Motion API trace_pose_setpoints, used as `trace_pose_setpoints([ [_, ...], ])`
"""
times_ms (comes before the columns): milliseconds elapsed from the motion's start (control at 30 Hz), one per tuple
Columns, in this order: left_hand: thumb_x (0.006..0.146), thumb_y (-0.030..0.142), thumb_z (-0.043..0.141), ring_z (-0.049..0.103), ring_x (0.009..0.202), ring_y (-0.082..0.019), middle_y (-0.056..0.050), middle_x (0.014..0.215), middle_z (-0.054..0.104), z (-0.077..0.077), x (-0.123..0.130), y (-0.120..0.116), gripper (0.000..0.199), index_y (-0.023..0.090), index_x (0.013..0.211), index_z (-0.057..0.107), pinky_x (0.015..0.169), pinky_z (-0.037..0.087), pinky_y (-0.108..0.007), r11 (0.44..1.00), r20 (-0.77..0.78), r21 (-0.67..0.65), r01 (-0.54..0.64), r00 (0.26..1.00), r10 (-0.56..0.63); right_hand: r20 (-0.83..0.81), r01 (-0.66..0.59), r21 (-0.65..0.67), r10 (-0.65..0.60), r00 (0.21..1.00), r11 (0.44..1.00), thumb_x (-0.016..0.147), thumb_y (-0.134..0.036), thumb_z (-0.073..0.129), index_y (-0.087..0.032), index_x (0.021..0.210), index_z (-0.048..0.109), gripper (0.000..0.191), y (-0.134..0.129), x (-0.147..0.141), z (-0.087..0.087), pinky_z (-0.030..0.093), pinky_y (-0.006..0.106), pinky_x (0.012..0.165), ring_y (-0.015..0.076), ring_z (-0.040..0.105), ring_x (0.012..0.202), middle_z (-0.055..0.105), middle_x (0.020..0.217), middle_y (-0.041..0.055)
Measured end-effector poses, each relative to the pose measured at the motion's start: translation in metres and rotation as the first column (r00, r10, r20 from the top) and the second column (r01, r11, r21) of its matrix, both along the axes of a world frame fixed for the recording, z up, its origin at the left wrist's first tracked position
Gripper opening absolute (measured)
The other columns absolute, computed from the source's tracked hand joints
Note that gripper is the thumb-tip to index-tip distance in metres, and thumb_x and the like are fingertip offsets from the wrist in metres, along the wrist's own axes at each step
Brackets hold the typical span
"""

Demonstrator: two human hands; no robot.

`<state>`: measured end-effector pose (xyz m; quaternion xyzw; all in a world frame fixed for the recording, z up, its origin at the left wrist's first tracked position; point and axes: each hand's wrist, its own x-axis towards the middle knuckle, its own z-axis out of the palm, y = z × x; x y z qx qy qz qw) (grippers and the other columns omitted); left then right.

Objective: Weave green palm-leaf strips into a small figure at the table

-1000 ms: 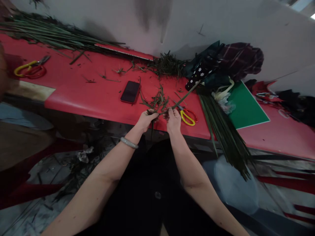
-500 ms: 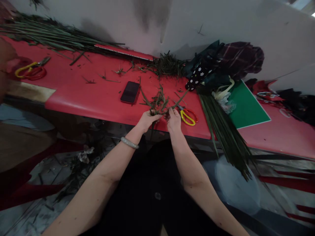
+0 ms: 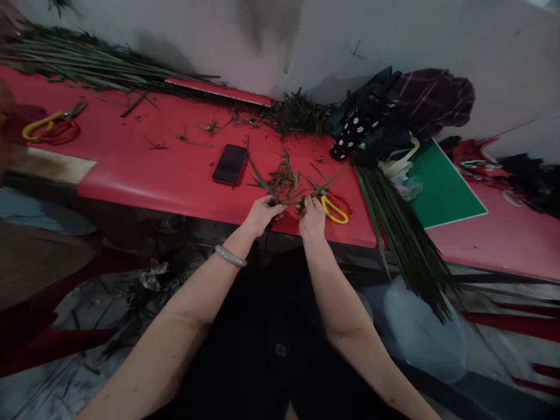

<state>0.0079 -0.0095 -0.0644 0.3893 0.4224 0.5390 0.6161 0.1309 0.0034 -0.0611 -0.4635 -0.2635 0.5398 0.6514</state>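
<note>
Near the front edge of the red table, my left hand [image 3: 263,214] is closed on green leaf strips, thumb pressed on top. My right hand [image 3: 312,216] pinches a leaf strip [image 3: 326,184] that reaches out to the upper right and also runs across toward the left hand. Just beyond the hands lies a small heap of leaf scraps [image 3: 284,174]. Scissors [image 3: 333,207] with one yellow and one red handle rest right beside my right hand. A dark phone [image 3: 230,164] lies beyond my left hand. What the left fingers cover underneath is hidden.
Long leaves [image 3: 87,58] lie along the wall at the left, near a second pair of scissors [image 3: 52,127]. At the right, a bundle of leaves [image 3: 400,233] overhangs the edge by a green board [image 3: 455,195]. A folded umbrella [image 3: 350,135] and dark cloth lie behind. Another person sits at far left.
My right hand has moved slightly right, away from the left, and the strip in it now points farther right. The left hand stays almost in place.
</note>
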Motion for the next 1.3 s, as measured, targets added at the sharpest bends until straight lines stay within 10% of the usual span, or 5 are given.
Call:
trace_pose_setpoints([
  [200, 0.058, 0.026, 0.069, 0.054, 0.051, -0.008, 0.003, 0.053, 0.055, 0.003, 0.006, 0.006, 0.022, 0.014, 0.069, 0.054, 0.053, 0.042, -0.022, 0.998, 0.025, -0.054, 0.007, 1.0, -0.006, -0.053, 0.055, 0.0, -0.055, 0.997, 0.998, 0.068, -0.032, 0.063, -0.018, 0.072, 0.05, 0.02, 0.009, 0.005, -0.001, 0.043, 0.015, 0.044, 0.0033, 0.051, 0.045, 0.054, 0.056, -0.0091],
  [400, 0.059, 0.021, 0.068, 0.06, 0.085, -0.014, -0.006, 0.089, 0.064, 0.01, -0.005, 0.023, 0.04, 0.015, 0.098, 0.057, 0.081, 0.045, -0.027, 0.986, -0.213, 0.164, -0.039, 0.974, 0.074, -0.071, 0.227, 0.111, -0.22, 0.973, 0.967, 0.074, -0.033, 0.058, -0.019, 0.078, 0.047, 0.018, 0.042, 0.032, 0.003, 0.049, 0.018, 0.057, 0.0046, 0.059, 0.059, 0.058, 0.067, -0.0064],
  [600, 0.071, 0.023, 0.055, 0.056, 0.098, -0.018, -0.009, 0.108, 0.059, 0.023, -0.078, 0.055, 0.039, 0.018, 0.109, 0.053, 0.088, 0.043, -0.032, 0.88, -0.618, 0.374, -0.294, 0.628, 0.473, -0.047, 0.345, 0.138, -0.342, 0.939, 0.928, 0.076, -0.03, 0.054, -0.018, 0.078, 0.049, 0.014, 0.062, 0.041, -0.011, 0.051, 0.019, 0.056, 0.0061, 0.061, 0.061, 0.06, 0.07, -0.0042],
  [800, 0.065, 0.032, 0.062, 0.04, 0.12, -0.029, -0.014, 0.127, 0.045, 0.029, -0.125, 0.107, 0.063, 0.016, 0.123, 0.043, 0.1, 0.033, -0.04, 0.923, -0.901, 0.316, -0.221, 0.236, 0.365, -0.007, 0.3, 0.149, -0.302, 0.953, 0.942, 0.074, -0.032, 0.057, -0.017, 0.078, 0.053, 0.016, 0.064, 0.038, -0.016, 0.05, 0.018, 0.053, 0.0055, 0.06, 0.057, 0.06, 0.067, -0.0046],
  [1300, 0.06, 0.03, 0.065, 0.033, 0.121, -0.041, -0.017, 0.139, 0.027, 0.02, -0.094, 0.144, 0.071, 0.024, 0.126, 0.039, 0.092, 0.03, -0.06, 0.971, -0.987, 0.158, -0.181, 0.001, 0.161, -0.057, 0.249, 0.124, -0.244, 0.968, 0.961, 0.072, -0.031, 0.058, -0.017, 0.077, 0.054, 0.015, 0.063, 0.037, -0.013, 0.049, 0.017, 0.05, 0.0059, 0.06, 0.056, 0.061, 0.067, -0.0043],
])
